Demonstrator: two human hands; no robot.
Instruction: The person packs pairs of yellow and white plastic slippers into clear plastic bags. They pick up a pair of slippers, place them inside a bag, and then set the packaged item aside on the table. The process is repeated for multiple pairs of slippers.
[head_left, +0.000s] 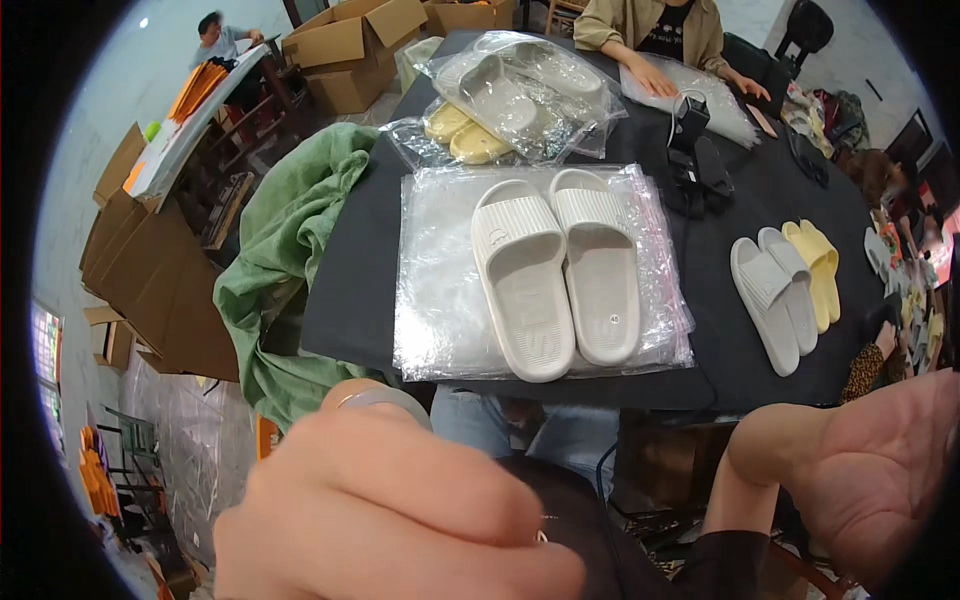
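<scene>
A black table [350, 300] filled the middle of a cluttered room. At the far left, flattened brown cardboard [160, 270] leaned beside the floor's litter, and a crumpled green cloth [290, 215] hung next to the table's left side.

Low in the view, close to the camera, was the left hand [400, 510], its fingers curled in and knuckles forward, a pale bracelet [385, 400] behind it. Its fingertips were hidden, so I could not tell whether they pinched anything. It appeared in front of the near table edge.

Beyond it lay a stack of clear plastic bags [435, 290], and on the right half of that stack a pair of light grey slippers [550, 275] rested side by side, soles down, toes pointing away. Behind them sat bagged slippers [525, 95], grey above yellow. Farther right, a co-worker's hand [650, 76] lay flat on plastic sheeting [705, 100], near a black device [690, 130]. Next came a second grey pair [770, 290], touching a yellow pair [815, 270].

At the lower right rose the right hand [880, 480], its bare palm turned to the camera; its fingers ran out of sight, so I could not tell how widely they were spread.
</scene>
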